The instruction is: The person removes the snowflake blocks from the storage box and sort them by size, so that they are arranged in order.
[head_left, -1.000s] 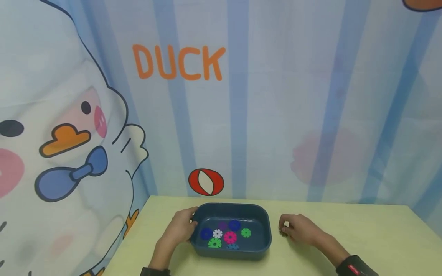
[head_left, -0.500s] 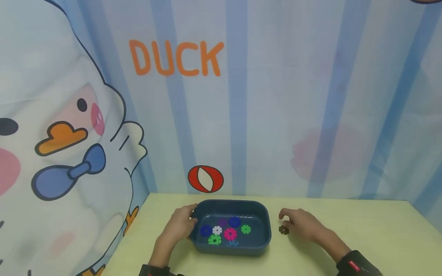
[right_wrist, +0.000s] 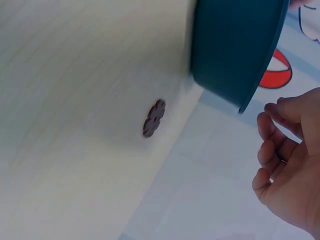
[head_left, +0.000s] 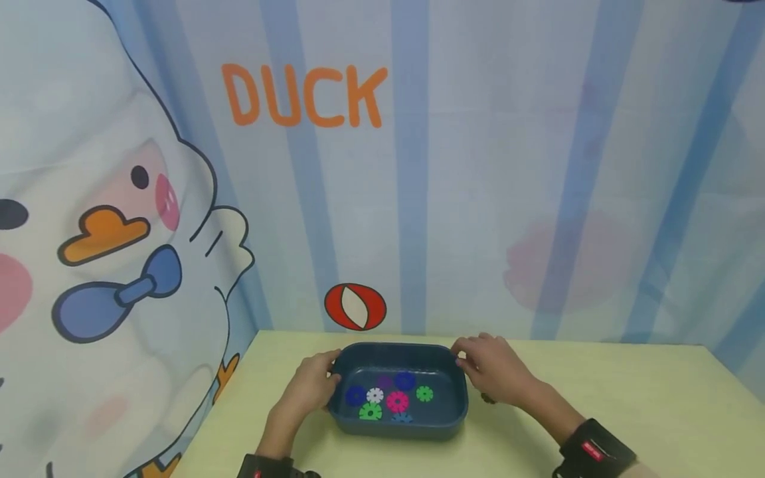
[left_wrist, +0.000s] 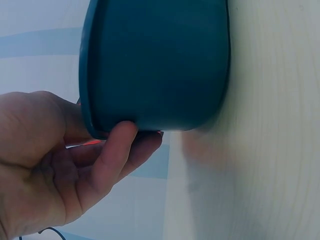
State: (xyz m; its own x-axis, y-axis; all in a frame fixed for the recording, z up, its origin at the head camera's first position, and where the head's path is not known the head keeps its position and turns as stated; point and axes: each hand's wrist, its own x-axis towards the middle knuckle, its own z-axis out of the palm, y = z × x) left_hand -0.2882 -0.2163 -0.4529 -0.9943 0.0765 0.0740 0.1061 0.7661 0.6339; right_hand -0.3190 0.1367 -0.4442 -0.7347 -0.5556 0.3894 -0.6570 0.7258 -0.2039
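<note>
head view: we have a dark blue plastic tub [head_left: 406,430] standing upright on the pale worktop [head_left: 603,392], and we place everything else by it. at the tub's left end the left hand [head_left: 307,386] grips the rim; in the left wrist view its fingers [left_wrist: 114,152] are bent against the outside of the wall. we judge that this hold steadies the tub, since a light, smooth-sided thing could easily slide.

at the tub's far right corner is the right hand [head_left: 496,366], fingers loosely bent and holding nothing we can see. from the head they overlap the rim, while the right wrist view shows a gap, so we cannot be sure of contact. its place there suggests to us attention to the tub rather than to the brown snowflake disc [right_wrist: 154,118], which lies flat on the worktop just right of the tub, near that hand.

inside the tub, on its floor, we see a white snowflake disc [head_left: 374,395], a pink snowflake disc [head_left: 391,402], a purple snowflake disc [head_left: 385,382], two green ones, two deep blue ones and a lighter blue one partly hidden by the near wall. the walls, we think, keep these loose pieces together. behind the tub hangs a striped cloth backdrop [head_left: 478,199].
</note>
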